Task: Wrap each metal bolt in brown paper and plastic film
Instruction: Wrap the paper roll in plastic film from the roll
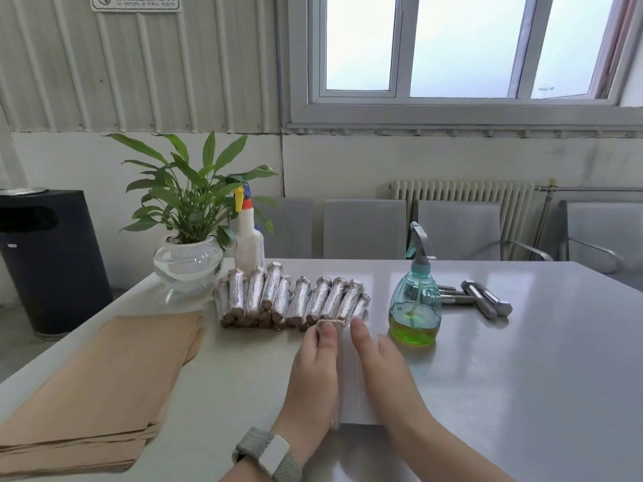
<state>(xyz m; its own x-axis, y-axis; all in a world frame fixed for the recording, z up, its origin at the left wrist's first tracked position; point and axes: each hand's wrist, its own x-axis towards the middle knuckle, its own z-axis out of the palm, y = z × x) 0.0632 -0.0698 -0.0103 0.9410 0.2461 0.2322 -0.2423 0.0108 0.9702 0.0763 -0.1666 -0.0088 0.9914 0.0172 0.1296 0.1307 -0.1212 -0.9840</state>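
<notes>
Wall sign (pixel 135 1) cropped; fingertips hide paper-wrapped bolt (pixel 333 323)

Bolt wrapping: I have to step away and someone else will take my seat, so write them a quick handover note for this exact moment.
Left hand: fingers rest on a paper-wrapped bolt at the far end of a film strip.
Right hand: fingers straight, pressing the film flat beside the bolt.
Done: a stack of wrapped bolts lies just beyond the hands.
Left: roll this bolt up in the film, then wrap the bare bolts lying right of the green spray bottle.
Paper sheets are piled on the table's left side.
</notes>
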